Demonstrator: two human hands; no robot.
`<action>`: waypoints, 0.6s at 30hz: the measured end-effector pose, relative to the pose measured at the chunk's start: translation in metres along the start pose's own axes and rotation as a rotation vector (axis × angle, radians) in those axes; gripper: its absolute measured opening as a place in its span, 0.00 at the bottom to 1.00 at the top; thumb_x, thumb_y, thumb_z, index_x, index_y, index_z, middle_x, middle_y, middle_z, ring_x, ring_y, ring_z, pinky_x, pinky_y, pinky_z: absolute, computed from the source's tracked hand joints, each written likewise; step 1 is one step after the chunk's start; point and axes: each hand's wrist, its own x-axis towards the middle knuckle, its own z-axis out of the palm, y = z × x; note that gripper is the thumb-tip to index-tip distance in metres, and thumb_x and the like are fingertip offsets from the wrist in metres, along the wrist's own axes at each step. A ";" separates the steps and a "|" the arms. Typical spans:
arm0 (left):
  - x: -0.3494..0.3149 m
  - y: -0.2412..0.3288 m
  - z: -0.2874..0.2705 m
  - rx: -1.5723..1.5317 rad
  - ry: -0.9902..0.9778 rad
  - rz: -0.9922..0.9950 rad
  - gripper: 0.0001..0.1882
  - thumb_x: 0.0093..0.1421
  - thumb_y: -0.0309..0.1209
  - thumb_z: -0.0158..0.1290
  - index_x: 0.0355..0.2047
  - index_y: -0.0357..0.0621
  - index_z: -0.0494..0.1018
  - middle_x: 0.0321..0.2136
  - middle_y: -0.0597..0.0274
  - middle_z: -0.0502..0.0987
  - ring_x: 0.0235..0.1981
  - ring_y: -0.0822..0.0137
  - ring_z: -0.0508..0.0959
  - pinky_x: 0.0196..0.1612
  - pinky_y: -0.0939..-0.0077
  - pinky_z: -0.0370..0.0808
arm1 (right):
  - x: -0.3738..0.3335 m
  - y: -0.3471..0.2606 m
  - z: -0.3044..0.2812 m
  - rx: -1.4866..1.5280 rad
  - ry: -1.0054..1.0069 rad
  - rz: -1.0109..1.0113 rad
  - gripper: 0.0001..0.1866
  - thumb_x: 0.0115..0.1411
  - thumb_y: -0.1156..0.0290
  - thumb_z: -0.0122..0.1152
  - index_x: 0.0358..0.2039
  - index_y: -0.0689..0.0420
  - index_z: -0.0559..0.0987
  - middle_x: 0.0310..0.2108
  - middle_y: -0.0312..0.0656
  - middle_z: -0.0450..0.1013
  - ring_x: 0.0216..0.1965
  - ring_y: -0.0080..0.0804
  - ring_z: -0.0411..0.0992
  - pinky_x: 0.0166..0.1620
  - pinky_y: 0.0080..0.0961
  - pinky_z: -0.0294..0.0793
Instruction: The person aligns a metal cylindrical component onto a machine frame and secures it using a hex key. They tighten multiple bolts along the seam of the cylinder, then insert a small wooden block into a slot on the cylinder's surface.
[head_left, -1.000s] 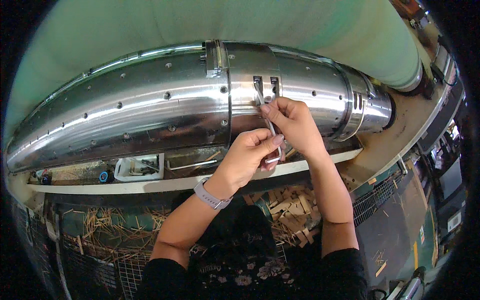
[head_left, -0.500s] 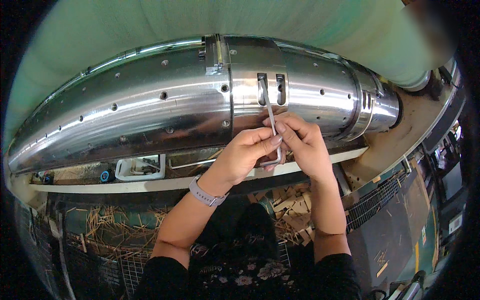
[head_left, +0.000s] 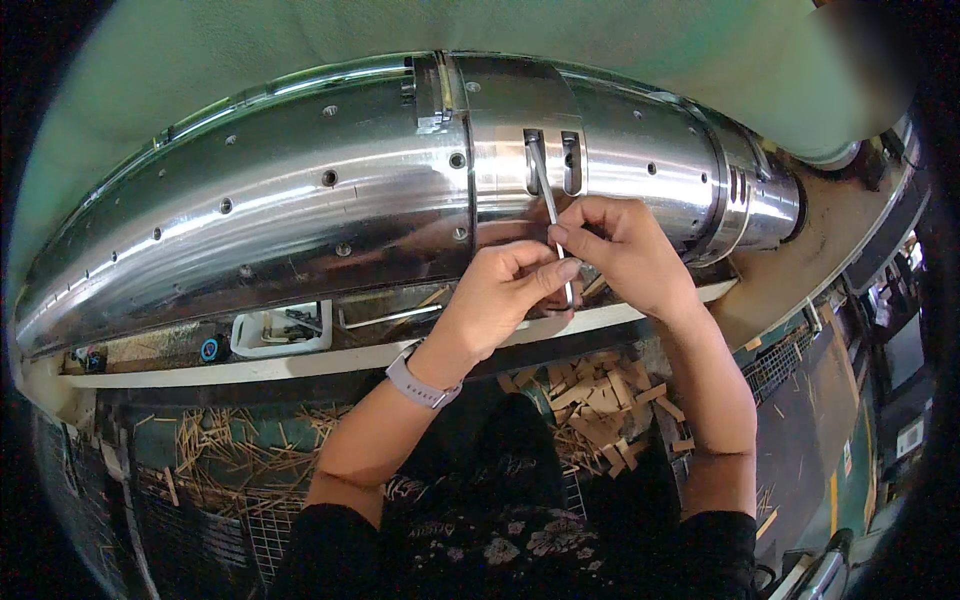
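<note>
A long steel hex key (head_left: 549, 203) slants down from a slot (head_left: 531, 182) in the collar of a large shiny metal cylinder (head_left: 380, 215). Its upper end sits inside the slot. My right hand (head_left: 632, 252) pinches the shaft between thumb and forefinger, just below the collar's bright band. Lower down, my left hand (head_left: 492, 300), with a grey watch on the wrist, is closed around the key near its lower end, thumb against the shaft. The fingers partly cover that end. Beside the occupied slot is a second slot (head_left: 572, 178) with nothing in it.
A pale ledge (head_left: 220, 374) runs along the cylinder's near side. Behind it lie a white tray of metal tools (head_left: 281, 350), a blue and black tape measure (head_left: 211, 348) and another long metal rod (head_left: 392, 316). Wood scraps (head_left: 600, 405) litter the floor below. A big greenish roll (head_left: 300, 45) rises behind.
My right hand has moved up and right along the key and its forearm has swung outward. The key's bent lower end has turned and shows less. The view has shifted slightly.
</note>
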 end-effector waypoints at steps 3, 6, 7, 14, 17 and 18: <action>0.003 0.003 -0.001 0.110 0.016 0.067 0.10 0.61 0.33 0.50 0.33 0.37 0.73 0.27 0.62 0.76 0.29 0.72 0.76 0.34 0.81 0.71 | 0.003 -0.014 0.000 0.119 -0.056 0.109 0.12 0.58 0.70 0.56 0.22 0.65 0.73 0.17 0.39 0.71 0.16 0.21 0.69 0.21 0.20 0.68; 0.005 0.012 0.003 0.016 0.007 0.038 0.10 0.61 0.32 0.51 0.34 0.36 0.73 0.27 0.63 0.76 0.28 0.74 0.75 0.34 0.82 0.71 | 0.006 -0.017 -0.005 0.053 -0.069 0.104 0.12 0.58 0.70 0.56 0.22 0.65 0.73 0.16 0.39 0.71 0.16 0.21 0.70 0.22 0.21 0.68; 0.006 0.013 0.004 -0.036 0.004 0.021 0.09 0.61 0.31 0.51 0.34 0.36 0.73 0.26 0.63 0.76 0.28 0.75 0.75 0.34 0.83 0.71 | 0.008 -0.015 -0.009 0.060 -0.115 0.149 0.11 0.59 0.71 0.56 0.24 0.65 0.72 0.17 0.38 0.71 0.18 0.21 0.70 0.25 0.20 0.68; 0.015 0.019 0.003 -0.334 0.059 0.043 0.12 0.64 0.34 0.45 0.36 0.38 0.72 0.29 0.62 0.74 0.32 0.69 0.74 0.39 0.74 0.71 | -0.044 -0.003 0.017 -0.018 0.378 -0.142 0.10 0.59 0.69 0.57 0.35 0.62 0.70 0.26 0.37 0.70 0.28 0.23 0.67 0.34 0.21 0.68; 0.017 0.016 0.005 -0.427 0.042 0.065 0.13 0.64 0.35 0.44 0.35 0.38 0.72 0.29 0.62 0.73 0.31 0.69 0.74 0.39 0.73 0.71 | -0.069 0.015 0.029 0.123 0.138 0.124 0.12 0.62 0.65 0.53 0.34 0.63 0.70 0.25 0.35 0.68 0.27 0.22 0.67 0.34 0.20 0.68; 0.017 0.016 0.006 -0.417 0.064 0.058 0.13 0.64 0.35 0.44 0.35 0.38 0.71 0.29 0.62 0.73 0.31 0.68 0.74 0.39 0.73 0.71 | -0.069 0.014 0.031 0.297 0.065 0.236 0.14 0.64 0.63 0.49 0.32 0.63 0.71 0.22 0.35 0.68 0.22 0.21 0.67 0.28 0.18 0.67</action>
